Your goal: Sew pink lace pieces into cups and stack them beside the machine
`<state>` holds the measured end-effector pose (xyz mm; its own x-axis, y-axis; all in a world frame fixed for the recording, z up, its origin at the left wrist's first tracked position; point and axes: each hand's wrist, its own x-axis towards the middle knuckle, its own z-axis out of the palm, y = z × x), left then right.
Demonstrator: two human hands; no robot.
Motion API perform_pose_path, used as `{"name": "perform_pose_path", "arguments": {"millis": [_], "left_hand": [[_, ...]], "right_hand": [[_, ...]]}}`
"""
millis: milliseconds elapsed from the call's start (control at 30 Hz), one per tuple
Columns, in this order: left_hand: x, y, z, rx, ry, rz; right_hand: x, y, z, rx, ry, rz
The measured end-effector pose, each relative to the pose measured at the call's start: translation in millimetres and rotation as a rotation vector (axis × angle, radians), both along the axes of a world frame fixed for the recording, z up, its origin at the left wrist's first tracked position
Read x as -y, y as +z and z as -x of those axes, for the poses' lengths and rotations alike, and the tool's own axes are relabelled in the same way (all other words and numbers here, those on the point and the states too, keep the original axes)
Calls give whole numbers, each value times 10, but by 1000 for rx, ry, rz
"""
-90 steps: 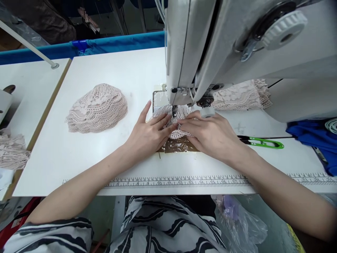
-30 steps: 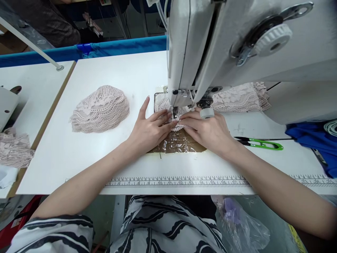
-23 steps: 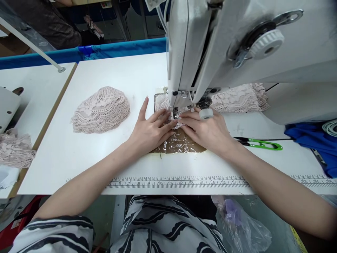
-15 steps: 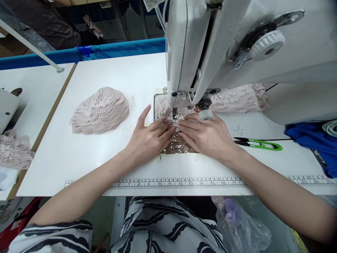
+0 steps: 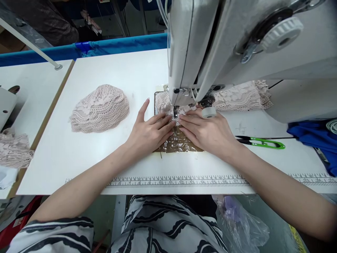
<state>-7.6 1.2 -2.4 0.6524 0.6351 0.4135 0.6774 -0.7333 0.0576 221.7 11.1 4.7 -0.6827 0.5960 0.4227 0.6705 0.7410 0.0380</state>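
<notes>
A pale pink lace piece (image 5: 163, 102) lies under the presser foot (image 5: 175, 111) of a sewing machine (image 5: 195, 42). My left hand (image 5: 151, 131) rests flat on the lace's left side, fingertips close to the foot and thumb spread away. On the other side my right hand (image 5: 207, 128) presses the lace with outstretched fingers; some of its fingertips are hidden behind the machine's white knob (image 5: 209, 112). Between my hands the lace's scalloped edge shows above the taped brown plate (image 5: 180, 142).
A stack of lace pieces (image 5: 100, 109) sits left, more lace (image 5: 243, 95) right behind the needle. Green-handled thread snips (image 5: 263, 142) and blue cloth (image 5: 316, 140) lie right. A printed ruler (image 5: 181, 182) runs along the front edge. Another person's leg (image 5: 50, 24) shows beyond the table.
The lace between my hands has moved slightly away from me, showing more of the brown plate. My hands have shifted forward a little with it. The camera view has also shifted slightly.
</notes>
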Motion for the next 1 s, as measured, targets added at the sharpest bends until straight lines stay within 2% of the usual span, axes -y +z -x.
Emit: {"name": "perform_pose_path", "arguments": {"millis": [433,800,1000], "left_hand": [[-112,-38,-9,24,12,13],[-105,-34,1,38,7,22],[-96,-35,2,32,10,12]], "right_hand": [[-69,-10,17,59,-79,44],[-75,-18,24,52,-81,99],[-86,-19,25,62,-66,55]]}}
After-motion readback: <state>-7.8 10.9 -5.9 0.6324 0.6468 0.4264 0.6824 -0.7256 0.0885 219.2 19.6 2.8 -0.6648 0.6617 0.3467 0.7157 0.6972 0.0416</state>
